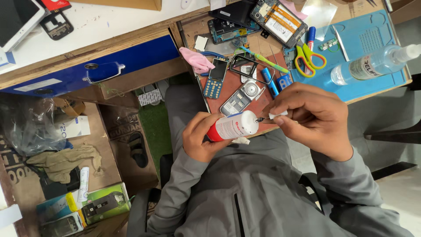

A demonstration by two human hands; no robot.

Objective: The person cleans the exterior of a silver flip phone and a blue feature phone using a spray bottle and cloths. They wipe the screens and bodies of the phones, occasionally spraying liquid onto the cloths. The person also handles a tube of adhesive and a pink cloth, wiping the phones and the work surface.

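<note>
My left hand (199, 138) grips a small red-and-white bottle (232, 126) lying sideways, its white end pointing right. My right hand (313, 116) pinches a small white piece (277, 115) and a thin dark nozzle tip (259, 118) right at the bottle's end. Both hands hover over the near edge of a cluttered workbench (372, 90), above my grey-sleeved lap. Just beyond the bottle lie a silver keypad phone (242, 97) and a blue keypad phone (215, 78).
On the bench: yellow-green scissors (309, 59), a clear spray bottle (372, 65) on a blue mat (372, 37), opened phone bodies (278, 17), a pink cloth (197, 60). A blue drawer (96, 70) stands to the left. Boxes and bags crowd the floor (66, 175).
</note>
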